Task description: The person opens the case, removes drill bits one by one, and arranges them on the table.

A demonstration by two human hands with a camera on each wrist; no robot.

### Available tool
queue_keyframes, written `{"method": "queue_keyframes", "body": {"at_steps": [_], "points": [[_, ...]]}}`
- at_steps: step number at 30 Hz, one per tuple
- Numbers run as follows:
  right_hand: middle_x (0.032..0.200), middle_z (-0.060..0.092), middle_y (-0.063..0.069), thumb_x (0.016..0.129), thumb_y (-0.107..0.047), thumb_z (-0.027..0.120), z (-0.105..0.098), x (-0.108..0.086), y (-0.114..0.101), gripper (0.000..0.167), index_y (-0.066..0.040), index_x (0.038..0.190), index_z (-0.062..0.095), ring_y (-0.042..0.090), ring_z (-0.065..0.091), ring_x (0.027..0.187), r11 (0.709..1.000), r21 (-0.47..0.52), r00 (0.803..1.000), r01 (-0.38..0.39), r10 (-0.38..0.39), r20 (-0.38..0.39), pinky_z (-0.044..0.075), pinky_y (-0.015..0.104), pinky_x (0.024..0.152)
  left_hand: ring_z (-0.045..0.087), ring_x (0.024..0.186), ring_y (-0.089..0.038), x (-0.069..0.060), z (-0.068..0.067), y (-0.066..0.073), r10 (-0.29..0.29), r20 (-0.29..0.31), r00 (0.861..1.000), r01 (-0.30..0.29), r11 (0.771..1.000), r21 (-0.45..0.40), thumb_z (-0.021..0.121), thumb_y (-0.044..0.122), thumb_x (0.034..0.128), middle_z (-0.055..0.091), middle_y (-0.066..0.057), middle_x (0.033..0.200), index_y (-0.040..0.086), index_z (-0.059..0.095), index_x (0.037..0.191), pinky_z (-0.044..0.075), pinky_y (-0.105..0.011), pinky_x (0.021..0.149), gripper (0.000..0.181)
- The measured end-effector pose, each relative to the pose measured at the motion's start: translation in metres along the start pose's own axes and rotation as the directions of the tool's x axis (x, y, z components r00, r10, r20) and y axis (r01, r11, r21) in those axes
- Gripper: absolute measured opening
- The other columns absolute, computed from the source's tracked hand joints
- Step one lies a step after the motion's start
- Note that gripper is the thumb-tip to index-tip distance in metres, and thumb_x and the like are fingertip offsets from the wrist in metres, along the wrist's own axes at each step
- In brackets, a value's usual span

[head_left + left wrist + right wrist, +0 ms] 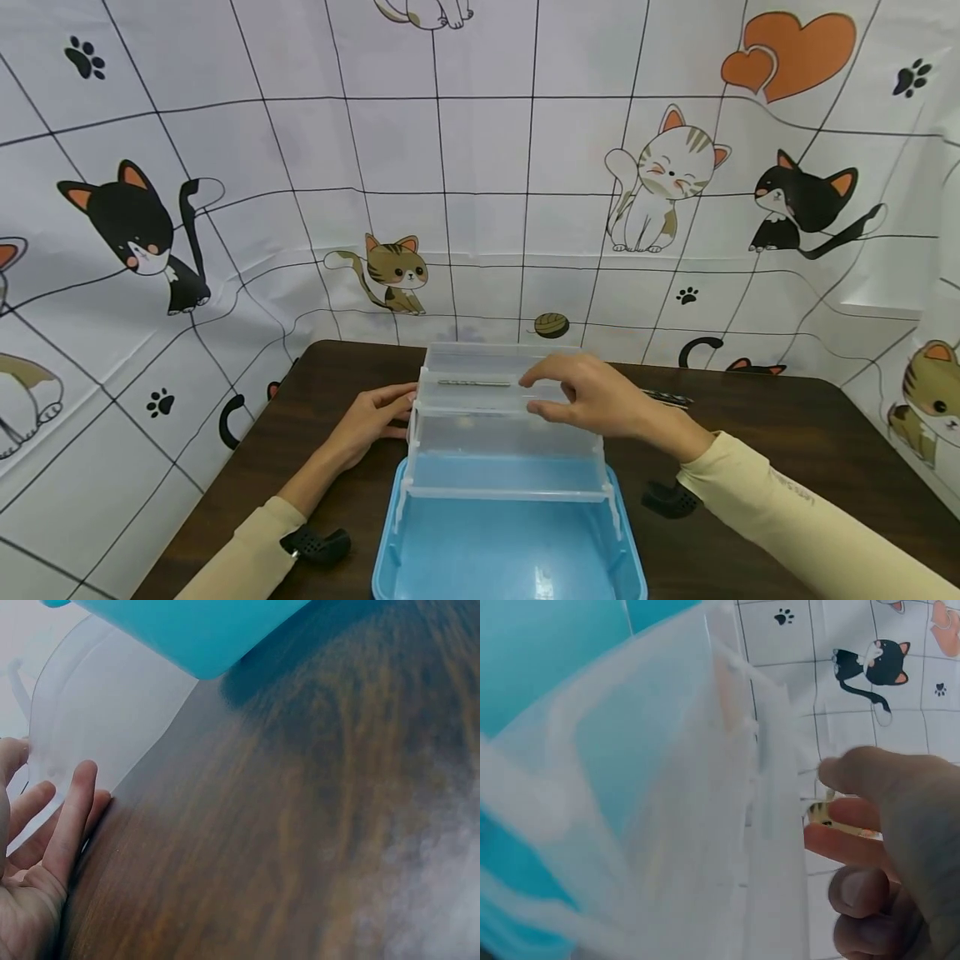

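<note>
A blue plastic box [510, 542] stands on the table with its translucent fold-out trays [510, 433] raised at the back. One thin, grey, patterned stick [474, 383] lies crosswise in an upper tray; its kind is too small to tell. My left hand [375, 425] is at the left edge of the trays, fingers extended against the translucent side panel [112, 697]. Over the right end of the upper tray hovers my right hand [588, 396], thumb and forefinger apart with nothing between them. In the right wrist view the translucent tray part [772, 825] stands beside that hand's fingertips.
Several dark, thin patterned pieces [667, 398] lie on the brown wooden table [765, 467] to the right, behind my right wrist. A white sheet [487, 225] printed with cats and grid lines hangs behind the table and along its sides.
</note>
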State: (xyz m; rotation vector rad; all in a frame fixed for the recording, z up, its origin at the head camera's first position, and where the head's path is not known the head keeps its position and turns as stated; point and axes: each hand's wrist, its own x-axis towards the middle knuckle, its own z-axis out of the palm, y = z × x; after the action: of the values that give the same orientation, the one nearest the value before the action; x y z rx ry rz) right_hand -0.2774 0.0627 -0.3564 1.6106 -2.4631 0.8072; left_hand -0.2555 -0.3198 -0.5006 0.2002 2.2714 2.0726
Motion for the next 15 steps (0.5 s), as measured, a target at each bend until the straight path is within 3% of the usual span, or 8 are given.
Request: {"method": "queue_keyframes", "body": {"at_steps": [3, 7, 11, 15], "points": [[0.122, 0.069, 0.004, 0.098, -0.03, 0.073, 0.007, 0.005, -0.003, 0.038, -0.01, 0.13, 0.069, 0.002, 0.04, 0.052, 0.999, 0.034, 0.997, -0.025, 0.023, 0.074, 0.041, 0.025, 0.049, 0.064, 0.111, -0.032, 0.0, 0.0, -0.001, -0.002, 0.001, 1.0, 0.002, 1.0, -0.007, 0.065, 0.034, 0.1028, 0.057, -0.019, 0.138, 0.007, 0.056, 0.146, 0.06, -0.044, 0.083, 0.052], [0.124, 0.069, 0.003, 0.099, -0.033, 0.072, 0.013, 0.008, -0.004, 0.04, -0.01, 0.131, 0.069, 0.002, 0.038, 0.051, 0.997, 0.074, 0.993, -0.038, 0.03, 0.11, 0.041, 0.024, 0.049, 0.065, 0.11, -0.032, -0.001, 0.001, -0.001, -0.005, 0.005, 1.0, 0.005, 1.0, -0.006, 0.065, 0.034, 0.103, 0.057, -0.019, 0.139, 0.007, 0.056, 0.146, 0.06, -0.045, 0.083, 0.052], [0.089, 0.07, -0.002, 0.1, -0.032, 0.07, 0.013, 0.013, -0.005, 0.037, -0.01, 0.13, 0.07, 0.003, 0.034, 0.046, 0.994, 0.106, 0.994, -0.037, 0.026, 0.109, 0.038, 0.024, 0.046, 0.065, 0.109, -0.032, 0.0, 0.0, -0.001, 0.005, 0.009, 1.0, -0.005, 1.0, -0.009, 0.065, 0.033, 0.1031, 0.058, -0.019, 0.137, 0.006, 0.056, 0.146, 0.06, -0.045, 0.082, 0.052], [0.084, 0.066, -0.006, 0.102, -0.03, 0.068, 0.012, 0.02, -0.006, 0.034, -0.011, 0.129, 0.07, 0.004, 0.032, 0.045, 0.994, 0.098, 0.995, -0.047, 0.037, 0.096, 0.036, 0.026, 0.047, 0.065, 0.108, -0.033, 0.0, 0.0, -0.001, 0.014, 0.015, 1.0, -0.014, 1.0, -0.027, 0.064, 0.032, 0.1034, 0.058, -0.02, 0.137, 0.006, 0.055, 0.147, 0.06, -0.045, 0.082, 0.052]]}}
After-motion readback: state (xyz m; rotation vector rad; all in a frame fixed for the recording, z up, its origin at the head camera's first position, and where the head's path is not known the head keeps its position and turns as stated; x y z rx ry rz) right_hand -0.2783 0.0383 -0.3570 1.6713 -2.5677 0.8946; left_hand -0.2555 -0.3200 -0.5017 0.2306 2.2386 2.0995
